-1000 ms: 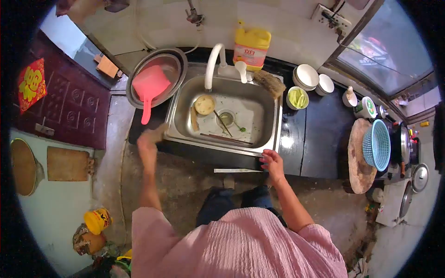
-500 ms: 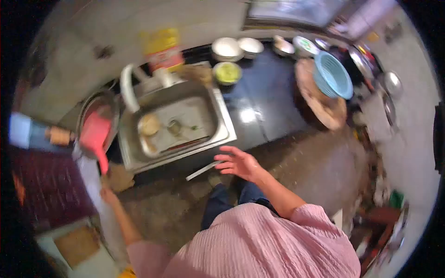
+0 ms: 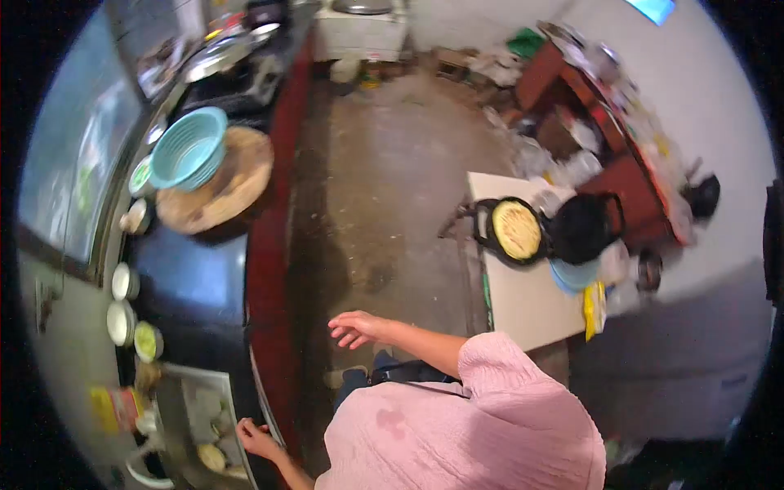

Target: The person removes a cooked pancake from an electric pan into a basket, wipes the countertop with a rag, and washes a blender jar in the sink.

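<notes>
- Carry right hand clear of red cabinet, loosely spread and empty.
- Mind left hand, part-curled, beside sink rim; impossible to make out any hold.

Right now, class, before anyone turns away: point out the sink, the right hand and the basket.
Sink (image 3: 229, 396): head view, on its metal rim.
Right hand (image 3: 356, 328): head view, middle of the hand.
Basket (image 3: 188, 149): head view, inner wall.

Window lt, counter glare, slt blur, dk fisheye edges
</notes>
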Demonstrator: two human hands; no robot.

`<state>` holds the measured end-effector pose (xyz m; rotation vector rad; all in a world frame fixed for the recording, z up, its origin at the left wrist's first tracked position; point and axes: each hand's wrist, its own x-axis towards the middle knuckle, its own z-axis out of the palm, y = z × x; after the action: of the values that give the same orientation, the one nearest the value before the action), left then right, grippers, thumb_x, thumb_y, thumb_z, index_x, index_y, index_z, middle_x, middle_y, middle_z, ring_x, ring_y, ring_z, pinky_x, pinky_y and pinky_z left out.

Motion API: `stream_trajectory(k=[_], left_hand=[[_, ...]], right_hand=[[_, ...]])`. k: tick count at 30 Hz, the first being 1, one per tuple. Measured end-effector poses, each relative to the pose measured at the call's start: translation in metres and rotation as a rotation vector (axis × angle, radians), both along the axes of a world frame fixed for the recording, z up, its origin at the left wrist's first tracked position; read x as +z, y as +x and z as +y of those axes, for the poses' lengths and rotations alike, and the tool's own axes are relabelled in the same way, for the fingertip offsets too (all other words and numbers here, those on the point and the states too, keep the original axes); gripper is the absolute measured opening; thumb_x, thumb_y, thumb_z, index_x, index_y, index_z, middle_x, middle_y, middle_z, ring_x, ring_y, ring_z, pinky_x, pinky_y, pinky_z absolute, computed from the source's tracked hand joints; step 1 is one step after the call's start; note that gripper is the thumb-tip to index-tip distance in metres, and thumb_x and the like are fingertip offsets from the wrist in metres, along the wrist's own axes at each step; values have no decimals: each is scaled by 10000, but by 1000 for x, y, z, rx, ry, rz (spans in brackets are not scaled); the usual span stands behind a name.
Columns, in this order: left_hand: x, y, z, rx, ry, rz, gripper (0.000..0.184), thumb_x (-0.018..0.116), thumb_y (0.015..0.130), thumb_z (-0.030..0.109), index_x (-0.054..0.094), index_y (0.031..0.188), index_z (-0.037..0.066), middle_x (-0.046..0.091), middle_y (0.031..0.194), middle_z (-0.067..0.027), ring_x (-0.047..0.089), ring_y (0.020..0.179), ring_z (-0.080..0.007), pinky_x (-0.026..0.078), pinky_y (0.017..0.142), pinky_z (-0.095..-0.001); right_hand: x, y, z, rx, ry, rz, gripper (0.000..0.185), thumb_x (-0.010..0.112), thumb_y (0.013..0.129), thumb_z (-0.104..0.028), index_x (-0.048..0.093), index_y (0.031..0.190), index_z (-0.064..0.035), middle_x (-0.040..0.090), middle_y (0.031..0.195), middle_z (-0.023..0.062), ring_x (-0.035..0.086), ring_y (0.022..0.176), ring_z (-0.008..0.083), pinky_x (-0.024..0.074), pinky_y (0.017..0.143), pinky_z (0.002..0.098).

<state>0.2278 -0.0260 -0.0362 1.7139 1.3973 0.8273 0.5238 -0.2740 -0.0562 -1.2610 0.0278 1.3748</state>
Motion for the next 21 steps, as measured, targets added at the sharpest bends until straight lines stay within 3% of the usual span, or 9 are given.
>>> stream_trajectory(k=[6,7,11,15,19,21], left_hand=[[-1,117,9,-383,-113,-219,193,489,944,214,591,957,51,585,734,-49,483,517,-82,383,434,-215],[11,142,-11,-390,-234,-205,204,479,948,238,588,957,65,591,729,-38,476,498,-78,370,429,-212],[16,217,-86,-591,-291,-207,349,426,966,370,595,948,64,600,711,-43,505,479,-92,349,423,-206],[25,279,-127,-700,-339,-195,443,399,967,426,605,889,43,601,684,-56,505,463,-102,339,417,-215],[20,338,-108,-668,-358,-116,532,377,965,470,611,802,20,584,639,-63,496,450,-115,350,415,-231],[17,367,-96,-682,-246,-72,531,398,957,474,608,774,21,574,620,-58,492,450,-119,351,414,-235]], right_hand=[[-16,-8,-146,-385,-121,-18,434,537,905,-430,522,1211,-122,590,1078,42,628,857,157,516,694,308],[-19,-13,-167,-450,-142,-7,436,542,902,-426,521,1211,-119,590,1083,47,628,861,160,516,696,311],[-26,-27,-238,-707,-204,47,434,563,891,-404,518,1204,-106,592,1091,62,631,867,173,518,704,321],[-41,-21,-274,-899,-214,104,397,570,886,-371,528,1170,-97,599,1070,64,632,867,187,519,710,329],[-54,11,-277,-973,-193,73,370,571,884,-368,544,1135,-97,603,1056,66,631,864,190,517,708,332],[-52,44,-268,-1003,-176,71,365,570,883,-371,549,1125,-97,600,1060,73,629,872,192,515,711,333]])
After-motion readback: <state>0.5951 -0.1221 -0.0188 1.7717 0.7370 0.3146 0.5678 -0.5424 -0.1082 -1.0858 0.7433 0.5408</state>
